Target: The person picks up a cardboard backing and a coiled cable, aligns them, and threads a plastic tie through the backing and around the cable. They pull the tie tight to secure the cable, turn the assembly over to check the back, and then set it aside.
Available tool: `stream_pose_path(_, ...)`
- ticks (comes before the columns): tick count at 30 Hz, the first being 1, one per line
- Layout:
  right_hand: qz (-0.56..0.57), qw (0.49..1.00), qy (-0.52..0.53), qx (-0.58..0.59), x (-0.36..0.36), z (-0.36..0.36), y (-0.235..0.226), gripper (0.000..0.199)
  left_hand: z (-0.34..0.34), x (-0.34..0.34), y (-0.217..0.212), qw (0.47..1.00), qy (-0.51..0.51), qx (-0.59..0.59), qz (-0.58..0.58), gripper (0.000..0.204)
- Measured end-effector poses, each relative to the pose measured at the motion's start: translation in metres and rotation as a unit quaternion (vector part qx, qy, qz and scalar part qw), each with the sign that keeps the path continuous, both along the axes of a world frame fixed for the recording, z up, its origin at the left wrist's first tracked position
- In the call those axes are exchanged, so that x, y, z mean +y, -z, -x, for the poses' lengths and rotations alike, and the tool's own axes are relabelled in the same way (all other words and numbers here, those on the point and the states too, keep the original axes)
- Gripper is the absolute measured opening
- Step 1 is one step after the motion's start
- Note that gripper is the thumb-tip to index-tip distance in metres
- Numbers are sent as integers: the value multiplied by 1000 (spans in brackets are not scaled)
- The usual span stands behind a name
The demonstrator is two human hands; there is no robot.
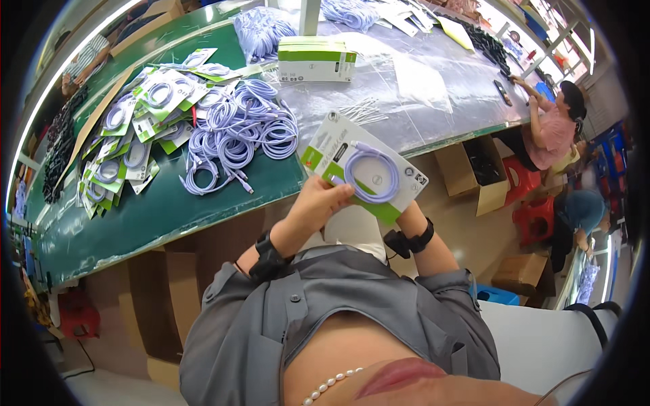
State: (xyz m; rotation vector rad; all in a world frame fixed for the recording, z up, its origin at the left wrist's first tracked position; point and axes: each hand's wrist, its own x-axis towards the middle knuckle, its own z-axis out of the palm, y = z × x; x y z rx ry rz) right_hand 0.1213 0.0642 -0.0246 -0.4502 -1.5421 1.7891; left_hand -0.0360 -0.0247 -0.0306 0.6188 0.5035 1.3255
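Note:
Over the table's front edge, I hold a white and green card (pixel 404 166) tilted in front of me. A lavender cable (pixel 376 197) lies coiled against its face, its plug ends showing. My left hand (pixel 317 204) is closed on the card's lower left edge, thumb on the front by the coil. My right hand (pixel 410 218) is behind the lower right corner, its fingers hidden by the card. Left of the card lies a heap of loose coiled lavender cables (pixel 233 125). Thin white ties (pixel 360 111) are scattered just beyond the card.
Carded cables (pixel 159 95) are piled on the green table mat (pixel 135 233) at left. A stack of flat cards (pixel 315 68) stands near a post. Bagged cables (pixel 264 32) lie farther back. On the right are an open carton (pixel 467 169), red stools (pixel 535 218) and a seated person (pixel 555 128).

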Motion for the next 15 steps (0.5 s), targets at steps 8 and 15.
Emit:
stream_pose_path(8,9,976,215,-27,53,-9,5,30,50,62,-17,937,-128,317,-67,29)
stream_pose_path(15,-129,937,274,-171,57,6,-15,26,41,111,-6,976,-143,155,-52,38)
